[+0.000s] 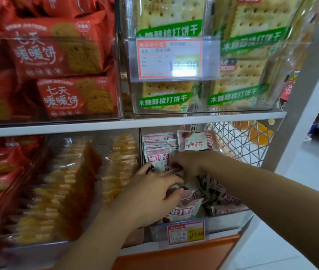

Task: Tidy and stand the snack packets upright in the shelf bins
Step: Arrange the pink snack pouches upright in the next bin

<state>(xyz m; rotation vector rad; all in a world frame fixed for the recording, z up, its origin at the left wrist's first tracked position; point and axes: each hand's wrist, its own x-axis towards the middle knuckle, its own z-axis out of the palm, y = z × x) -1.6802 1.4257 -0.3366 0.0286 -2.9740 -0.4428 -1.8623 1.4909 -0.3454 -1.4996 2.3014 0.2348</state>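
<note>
Our left hand (154, 193) and right hand (188, 162) both pinch snack packets (157, 154) in the lower right bin (230, 219); back rows stand upright, front heap (219, 191) lies jumbled, so we judge about half remains.

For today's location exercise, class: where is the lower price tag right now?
In the head view, the lower price tag hangs on the front of the bottom-right bin of pink packets, just below the left hand and above the orange panel.

Both forearms reach forward; left hand (154, 191) curled over packets (185, 211); right hand (189, 162) just beyond, pinching packets.
</note>
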